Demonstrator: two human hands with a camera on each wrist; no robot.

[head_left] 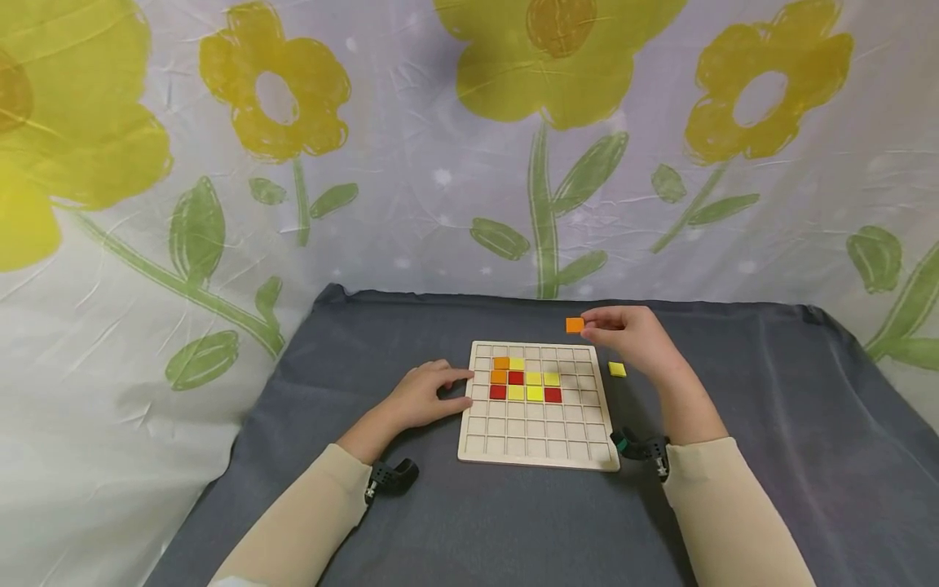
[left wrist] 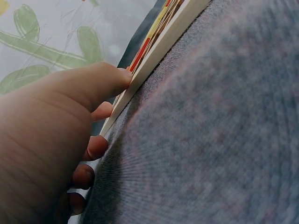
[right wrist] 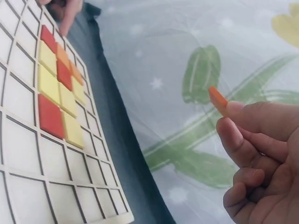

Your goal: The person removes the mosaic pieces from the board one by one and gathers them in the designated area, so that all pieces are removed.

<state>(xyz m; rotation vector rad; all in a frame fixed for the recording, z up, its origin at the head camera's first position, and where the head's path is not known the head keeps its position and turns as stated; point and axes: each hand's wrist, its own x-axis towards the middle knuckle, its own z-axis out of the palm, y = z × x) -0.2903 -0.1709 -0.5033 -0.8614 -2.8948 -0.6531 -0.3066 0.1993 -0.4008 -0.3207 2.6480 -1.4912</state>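
A square wooden grid board [head_left: 504, 447] lies on the dark cloth, with orange, yellow and red square tiles set in its upper left cells. My left hand [head_left: 418, 395] is at the board's left side. Its thumb [left wrist: 110, 80] touches the rim in the left wrist view, the other fingers lying loosely along that side. Beyond the board's upper right corner, my right hand [head_left: 634, 341] pinches an orange square tile [head_left: 575, 325] between thumb and fingertips. The right wrist view shows that orange tile [right wrist: 217, 100] edge-on, raised in the air, with the lower fingers curled.
One loose yellow tile [head_left: 617, 369] lies on the cloth right of the board, below my right hand. Grey-blue cloth [head_left: 513, 530] covers the table. Behind it hangs a pale curtain [head_left: 411, 204] printed with yellow flowers. Dark wrist straps [head_left: 392, 477] sit over both beige sleeves.
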